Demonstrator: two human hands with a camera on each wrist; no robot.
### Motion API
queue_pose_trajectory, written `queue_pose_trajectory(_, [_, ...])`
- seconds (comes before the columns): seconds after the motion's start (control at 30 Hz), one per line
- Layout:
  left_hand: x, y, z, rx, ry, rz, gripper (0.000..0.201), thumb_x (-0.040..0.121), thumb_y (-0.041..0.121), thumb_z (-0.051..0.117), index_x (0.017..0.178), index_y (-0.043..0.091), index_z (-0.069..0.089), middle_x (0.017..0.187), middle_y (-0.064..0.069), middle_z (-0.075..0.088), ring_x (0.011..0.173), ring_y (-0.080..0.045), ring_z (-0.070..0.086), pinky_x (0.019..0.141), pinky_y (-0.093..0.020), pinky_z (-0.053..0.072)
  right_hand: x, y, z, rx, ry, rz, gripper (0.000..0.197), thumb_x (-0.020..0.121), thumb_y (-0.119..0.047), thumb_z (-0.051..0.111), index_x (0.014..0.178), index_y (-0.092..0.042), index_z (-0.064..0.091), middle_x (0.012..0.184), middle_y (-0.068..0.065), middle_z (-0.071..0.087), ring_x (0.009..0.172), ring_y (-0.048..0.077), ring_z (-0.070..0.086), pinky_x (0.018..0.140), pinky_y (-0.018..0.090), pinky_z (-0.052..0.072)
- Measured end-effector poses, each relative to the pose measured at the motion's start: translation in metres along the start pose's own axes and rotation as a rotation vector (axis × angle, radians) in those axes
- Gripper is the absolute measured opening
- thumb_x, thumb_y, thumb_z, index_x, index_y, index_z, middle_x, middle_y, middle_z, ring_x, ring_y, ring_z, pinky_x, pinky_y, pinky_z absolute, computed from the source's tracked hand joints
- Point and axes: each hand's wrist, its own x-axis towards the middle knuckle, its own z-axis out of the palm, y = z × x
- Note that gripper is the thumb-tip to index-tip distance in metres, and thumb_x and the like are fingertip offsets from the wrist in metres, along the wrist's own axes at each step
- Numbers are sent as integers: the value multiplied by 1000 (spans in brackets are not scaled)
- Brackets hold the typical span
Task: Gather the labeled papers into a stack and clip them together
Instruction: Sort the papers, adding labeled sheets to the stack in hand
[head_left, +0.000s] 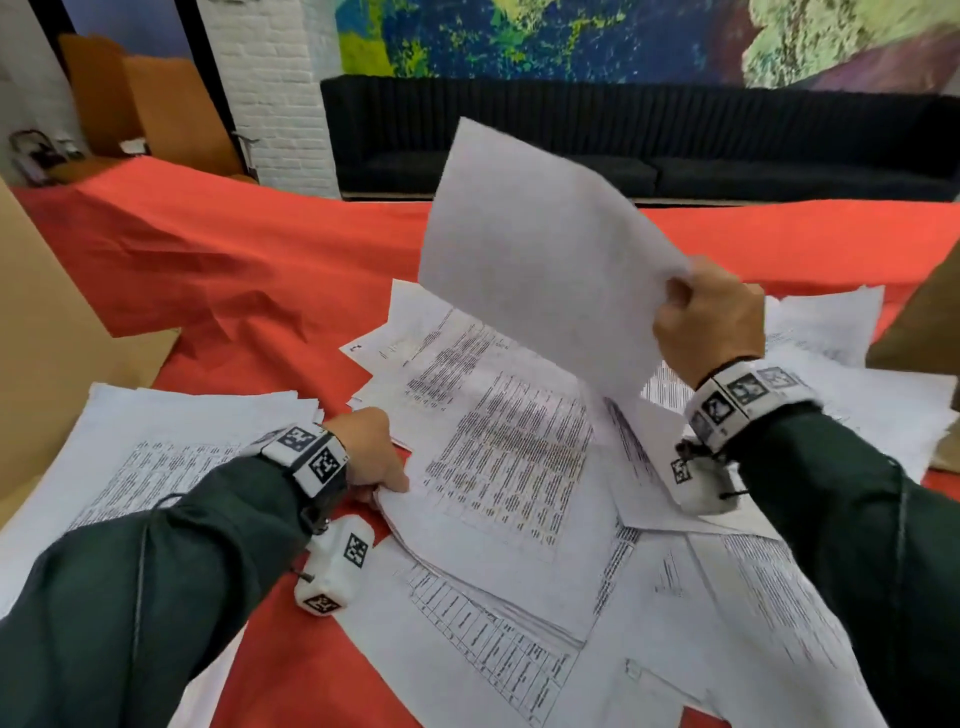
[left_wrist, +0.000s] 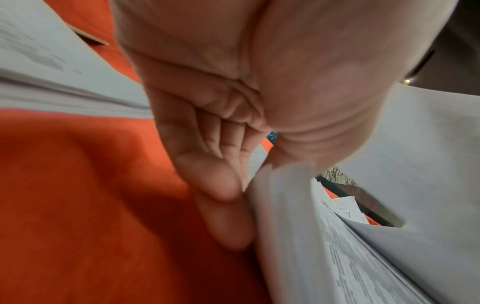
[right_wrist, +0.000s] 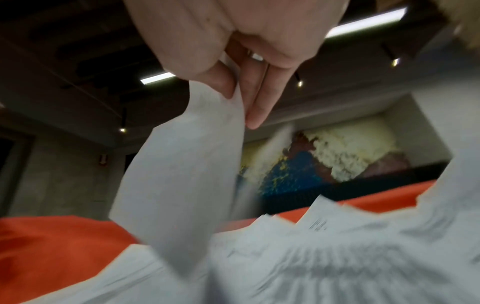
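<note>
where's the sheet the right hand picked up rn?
In the head view the lifted sheet is right of centre, pinched at its corner by the right hand, held tilted above the gathered stack that the left hand grips.

The left hand (left_wrist: 233, 92) fills the upper middle of the left wrist view, palm toward the camera. Its fingers (left_wrist: 221, 185) lie along the left edge of a thick stack of white printed paper sheets (left_wrist: 337, 257), while the base of the thumb presses on the stack's top from the right, so the stack's edge is pinched between them. Rows of blurred dark print show on the uppermost page. A blank white sheet of paper (left_wrist: 428, 164) rises behind the stack at the right. Under the hand spreads an orange-red cloth (left_wrist: 78, 205) covering the surface. Another pile of white printed sheets (left_wrist: 52, 72) lies on the cloth at the upper left.
</note>
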Motion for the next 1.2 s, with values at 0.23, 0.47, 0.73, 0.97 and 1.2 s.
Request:
queue_pose_trajectory(0.23, [-17,36,-2,320,115,70,38,80,54,72,90,19,58,89,-2,64,84,-24,63,69,-29,51,11,38,-30,-23,360,-194,32,96,-14,46,116,-14,72,84,22,72,71,44,64,65,42,48])
queue_pose_trajectory(0.47, [-10,96,15,240,188,262,62,87,56,68,133,17,55,135,-3,51,122,-26,54,102,-46,51,-9,42,-17,-203,234,-533,37,84,8,55,106,-15,75,86,12,78,60,33,69,55,39,58])
queue_pose_trajectory(0.73, [17,150,38,43,-30,458,53,90,52,65,140,39,57,137,-7,55,117,-30,62,101,-37,53,-50,48,14,-380,-814,-49,43,89,-16,64,129,-33,64,124,6,69,102,27,68,87,33,54])
queue_pose_trajectory(0.97, [38,147,56,84,5,453,67,87,59,62,146,57,31,140,-7,43,125,-34,53,105,-50,48,-54,47,36,-365,-1100,-40,96,76,-38,72,157,-29,21,155,-2,39,134,29,47,105,44,49])
queue_pose_trajectory(1.2, [35,138,55,-12,-31,517,54,95,53,58,143,64,36,136,-5,47,126,-28,49,110,-48,44,-42,44,44,-575,-853,-37,35,92,-20,60,127,-18,55,101,3,63,89,24,64,82,38,57])
